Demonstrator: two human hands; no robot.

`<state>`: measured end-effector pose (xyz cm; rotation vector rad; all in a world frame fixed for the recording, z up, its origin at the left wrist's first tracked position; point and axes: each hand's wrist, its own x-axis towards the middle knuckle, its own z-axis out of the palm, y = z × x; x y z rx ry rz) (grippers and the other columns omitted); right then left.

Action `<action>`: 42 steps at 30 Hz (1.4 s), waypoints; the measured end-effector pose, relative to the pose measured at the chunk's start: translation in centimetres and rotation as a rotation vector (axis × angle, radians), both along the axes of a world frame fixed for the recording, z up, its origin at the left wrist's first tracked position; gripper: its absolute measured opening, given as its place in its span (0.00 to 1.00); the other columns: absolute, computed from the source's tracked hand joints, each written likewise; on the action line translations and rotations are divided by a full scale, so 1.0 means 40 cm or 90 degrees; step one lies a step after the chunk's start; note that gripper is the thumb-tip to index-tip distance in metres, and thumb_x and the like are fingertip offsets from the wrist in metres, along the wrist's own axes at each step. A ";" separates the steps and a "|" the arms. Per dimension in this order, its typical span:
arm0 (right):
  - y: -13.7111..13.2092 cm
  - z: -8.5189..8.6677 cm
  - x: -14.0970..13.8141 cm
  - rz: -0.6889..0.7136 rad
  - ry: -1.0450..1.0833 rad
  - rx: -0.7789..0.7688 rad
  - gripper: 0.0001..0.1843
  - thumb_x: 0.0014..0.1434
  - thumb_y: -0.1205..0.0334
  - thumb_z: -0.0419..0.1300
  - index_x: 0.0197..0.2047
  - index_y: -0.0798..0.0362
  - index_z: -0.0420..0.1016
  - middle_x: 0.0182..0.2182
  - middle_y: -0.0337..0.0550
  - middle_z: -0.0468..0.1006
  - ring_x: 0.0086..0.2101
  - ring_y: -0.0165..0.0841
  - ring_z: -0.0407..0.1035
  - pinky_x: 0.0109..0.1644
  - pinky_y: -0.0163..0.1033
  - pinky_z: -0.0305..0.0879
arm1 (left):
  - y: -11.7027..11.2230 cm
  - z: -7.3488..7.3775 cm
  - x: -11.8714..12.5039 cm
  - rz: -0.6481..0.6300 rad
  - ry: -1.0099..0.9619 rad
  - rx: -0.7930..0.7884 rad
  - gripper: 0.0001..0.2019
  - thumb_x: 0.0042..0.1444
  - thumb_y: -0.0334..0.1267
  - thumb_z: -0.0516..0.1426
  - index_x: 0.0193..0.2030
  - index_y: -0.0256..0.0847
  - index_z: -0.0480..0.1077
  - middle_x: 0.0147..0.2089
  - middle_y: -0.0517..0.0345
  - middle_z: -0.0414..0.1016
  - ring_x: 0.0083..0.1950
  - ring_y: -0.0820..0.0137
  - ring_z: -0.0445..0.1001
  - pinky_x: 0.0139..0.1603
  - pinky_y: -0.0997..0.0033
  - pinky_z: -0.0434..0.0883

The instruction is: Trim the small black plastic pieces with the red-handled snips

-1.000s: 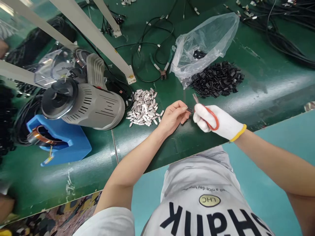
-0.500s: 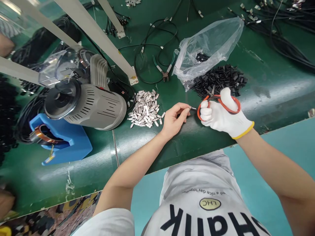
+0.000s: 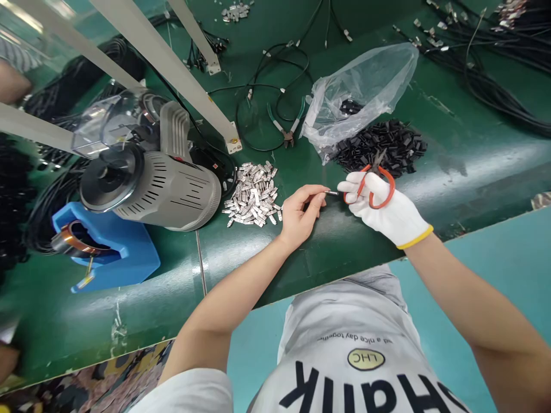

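1. The left hand (image 3: 300,217) was bare and closed in a fine pinch, with the thumb and forefinger gripping a thin black wire end (image 3: 330,193).
2. The wire end sat just beyond those fingertips, close to the orange-handled scissors (image 3: 376,169) and apparently held above the green desk (image 3: 327,252). Its bright tip pointed toward the right hand, but it was too small to show much detail.
3. The right hand (image 3: 383,215), in a white knit glove (image 3: 400,221) with a yellow cuff, was clenched around the scissors' handles. The blades pointed away from the person, and it was hard to tell how far they stood open.
4. The wire end looked light and slender, likely flexible along its length and stiffer at the metal tip. It seemed easy to lose, so the firmest hold appeared to be on the covered part, close to the tip.
5. Nearby lay a heap of silver metal parts (image 3: 253,195), a heap of small black parts (image 3: 381,146), and a clear plastic bag (image 3: 357,94). Green-handled pliers (image 3: 286,131) rested among looped black cable (image 3: 262,100), and a grey cylindrical machine (image 3: 163,189) stood to the left.
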<state>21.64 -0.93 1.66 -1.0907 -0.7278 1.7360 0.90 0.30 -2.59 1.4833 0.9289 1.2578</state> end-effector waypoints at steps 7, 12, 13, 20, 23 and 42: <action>-0.018 0.008 -0.042 -0.006 -0.055 0.067 0.24 0.53 0.50 0.76 0.48 0.51 0.77 0.39 0.43 0.80 0.35 0.32 0.74 0.38 0.38 0.70 | -0.001 -0.012 -0.004 0.012 0.036 0.060 0.10 0.69 0.42 0.59 0.51 0.43 0.79 0.37 0.58 0.78 0.27 0.81 0.70 0.30 0.78 0.70; -0.018 0.019 -0.067 0.005 -0.149 0.098 0.25 0.49 0.51 0.77 0.45 0.52 0.77 0.38 0.43 0.81 0.35 0.35 0.76 0.40 0.42 0.73 | 0.000 -0.009 -0.004 0.021 0.062 0.078 0.11 0.69 0.44 0.59 0.51 0.43 0.79 0.40 0.56 0.80 0.32 0.77 0.74 0.35 0.75 0.73; -0.019 0.017 -0.071 -0.009 -0.160 0.108 0.24 0.48 0.52 0.77 0.45 0.51 0.77 0.39 0.43 0.82 0.36 0.35 0.77 0.42 0.43 0.74 | 0.000 -0.008 -0.004 0.022 0.065 0.081 0.11 0.68 0.44 0.59 0.51 0.43 0.80 0.41 0.56 0.80 0.33 0.77 0.75 0.37 0.74 0.74; -0.026 -0.011 -0.077 -0.078 -0.293 0.164 0.19 0.49 0.55 0.75 0.43 0.48 0.79 0.43 0.42 0.82 0.45 0.39 0.77 0.57 0.50 0.74 | -0.006 -0.002 0.000 0.019 0.067 0.064 0.13 0.67 0.48 0.60 0.50 0.43 0.80 0.42 0.52 0.81 0.42 0.69 0.79 0.43 0.69 0.75; -0.028 -0.018 -0.076 -0.071 -0.310 0.165 0.19 0.50 0.55 0.75 0.44 0.47 0.78 0.42 0.41 0.82 0.44 0.39 0.77 0.55 0.49 0.74 | -0.008 0.001 0.001 0.006 0.052 0.041 0.15 0.66 0.49 0.61 0.50 0.43 0.79 0.43 0.52 0.80 0.41 0.70 0.78 0.42 0.69 0.75; -0.001 -0.005 -0.018 -0.023 -0.067 0.051 0.26 0.60 0.34 0.60 0.49 0.46 0.75 0.43 0.45 0.80 0.41 0.39 0.74 0.43 0.45 0.72 | 0.015 0.009 -0.001 -0.077 -0.041 -0.145 0.15 0.65 0.51 0.61 0.38 0.40 0.70 0.29 0.63 0.73 0.24 0.79 0.67 0.28 0.76 0.66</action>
